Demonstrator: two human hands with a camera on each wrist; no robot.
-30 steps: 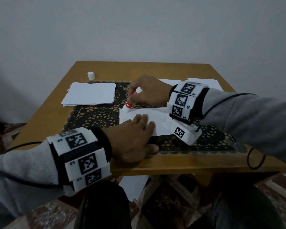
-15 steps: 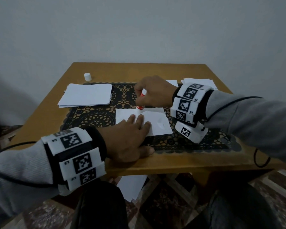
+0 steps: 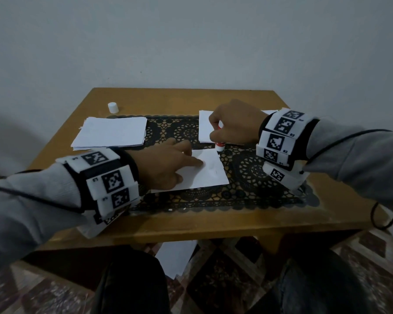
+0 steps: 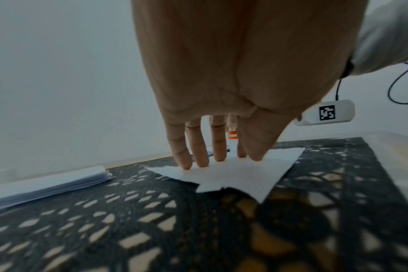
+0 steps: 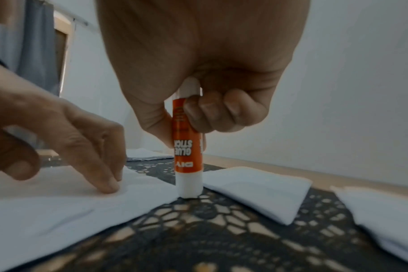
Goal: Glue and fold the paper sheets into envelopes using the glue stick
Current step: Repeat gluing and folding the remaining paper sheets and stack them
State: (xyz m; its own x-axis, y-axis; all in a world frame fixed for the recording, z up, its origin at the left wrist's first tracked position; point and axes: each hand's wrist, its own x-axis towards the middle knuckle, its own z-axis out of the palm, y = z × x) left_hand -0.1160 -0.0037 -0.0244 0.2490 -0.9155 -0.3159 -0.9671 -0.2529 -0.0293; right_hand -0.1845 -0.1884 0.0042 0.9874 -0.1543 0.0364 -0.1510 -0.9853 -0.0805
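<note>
A white paper sheet [image 3: 204, 173] lies on the black lace mat [image 3: 254, 173] in the middle of the table. My left hand [image 3: 168, 164] presses on it with straight fingers [image 4: 203, 156]. My right hand [image 3: 234, 125] grips an orange and white glue stick [image 5: 188, 147] upright, tip down. The tip of the glue stick [image 3: 220, 145] sits at the sheet's far right corner, right at its edge [image 5: 170, 191]. In the left wrist view the glue stick [image 4: 232, 135] shows behind my fingers.
A stack of white sheets [image 3: 111, 134] lies at the left of the wooden table [image 3: 191, 225]. Folded white papers [image 5: 256, 187] lie behind my right hand. The white glue cap [image 3: 113, 107] stands at the far left. One sheet [image 3: 175, 257] lies on the floor.
My right hand has drawn the glue stick to the right along the sheet's far edge, from its left corner to its right corner. My left hand has shifted further onto the sheet.
</note>
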